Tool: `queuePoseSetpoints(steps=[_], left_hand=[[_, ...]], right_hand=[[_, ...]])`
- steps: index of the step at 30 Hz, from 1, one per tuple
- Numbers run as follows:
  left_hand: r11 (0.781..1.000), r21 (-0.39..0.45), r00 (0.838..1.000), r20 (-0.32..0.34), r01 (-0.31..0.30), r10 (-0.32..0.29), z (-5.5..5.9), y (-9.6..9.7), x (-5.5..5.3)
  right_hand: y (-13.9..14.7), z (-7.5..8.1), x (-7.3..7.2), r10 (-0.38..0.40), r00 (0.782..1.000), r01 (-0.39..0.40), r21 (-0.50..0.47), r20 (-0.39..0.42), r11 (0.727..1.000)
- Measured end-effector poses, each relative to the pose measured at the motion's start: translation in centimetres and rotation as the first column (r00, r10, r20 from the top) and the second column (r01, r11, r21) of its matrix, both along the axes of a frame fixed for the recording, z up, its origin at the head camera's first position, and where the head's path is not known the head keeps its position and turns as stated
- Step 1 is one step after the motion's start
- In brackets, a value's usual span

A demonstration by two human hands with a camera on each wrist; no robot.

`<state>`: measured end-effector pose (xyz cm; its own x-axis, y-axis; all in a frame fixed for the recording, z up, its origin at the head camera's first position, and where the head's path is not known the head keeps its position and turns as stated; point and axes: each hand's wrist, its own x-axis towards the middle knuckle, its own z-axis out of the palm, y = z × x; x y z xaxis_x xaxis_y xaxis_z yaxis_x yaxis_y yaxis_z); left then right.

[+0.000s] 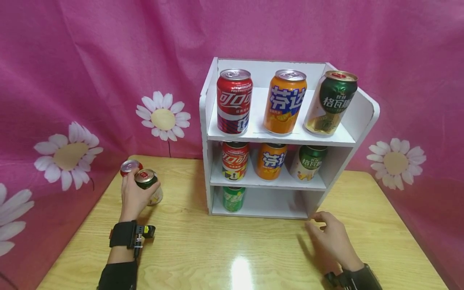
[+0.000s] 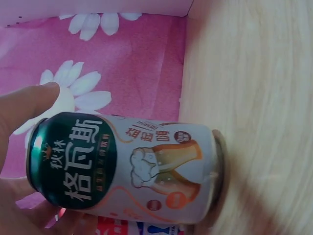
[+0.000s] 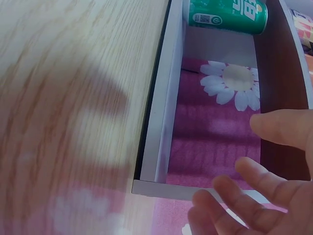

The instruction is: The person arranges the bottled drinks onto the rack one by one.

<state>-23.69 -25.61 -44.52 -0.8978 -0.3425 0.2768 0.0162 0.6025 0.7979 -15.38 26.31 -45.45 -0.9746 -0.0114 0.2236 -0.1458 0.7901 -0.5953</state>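
My left hand (image 1: 135,195) is around the upper part of a green-and-white drink can (image 1: 156,197) standing on the table at the left. In the left wrist view the thumb (image 2: 41,100) is straight and apart from this can, while the other fingers pass partly hidden behind it. A red can (image 1: 129,166) stands just behind, mostly covered by the hand. Beside the lower right corner of a white shelf (image 1: 268,203), my right hand (image 1: 331,239) holds nothing, its fingers loosely bent. A green can (image 3: 230,14) sits at the left end of the bottom tier.
On the top tier stand a red can (image 1: 235,102), an orange can (image 1: 285,102) and a green-and-gold can (image 1: 331,104). The middle tier holds another red can (image 1: 235,161), orange can (image 1: 271,162) and green-and-white can (image 1: 309,163). A pink flowered cloth (image 1: 145,60) hangs behind the wooden table (image 1: 203,249).
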Motion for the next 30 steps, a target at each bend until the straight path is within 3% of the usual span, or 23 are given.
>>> queuePoseSetpoints(steps=[7,12,17,23,26,30], left_hand=[[1.0,-0.029,1.0,0.006,-0.005,0.006,-0.6,0.0,-0.3],[0.999,-0.025,0.999,0.037,0.028,-0.027,-0.6,-0.1,-0.3],[0.99,0.071,0.989,0.086,0.118,-0.124,-0.5,-0.1,-0.6],[0.958,0.195,0.962,0.134,0.209,-0.237,-0.9,0.3,-1.1],[0.948,0.242,0.959,0.14,0.209,-0.247,-1.3,0.6,-1.3],[0.943,0.288,0.967,0.142,0.166,-0.213,-1.7,1.1,-1.4]], right_hand=[[0.0,0.0,0.0,-0.008,1.0,0.008,0.009,0.01,1.0],[0.1,-0.1,-0.1,-0.009,1.0,0.009,0.007,0.011,1.0],[0.3,-0.4,-0.2,-0.009,1.0,0.009,0.005,-0.007,1.0],[0.5,-0.6,-0.4,-0.016,1.0,0.016,0.01,0.008,1.0],[0.5,-0.6,-0.4,-0.02,1.0,0.02,0.013,0.018,1.0],[0.5,-0.6,-0.4,-0.024,1.0,0.024,0.022,0.012,0.999]])
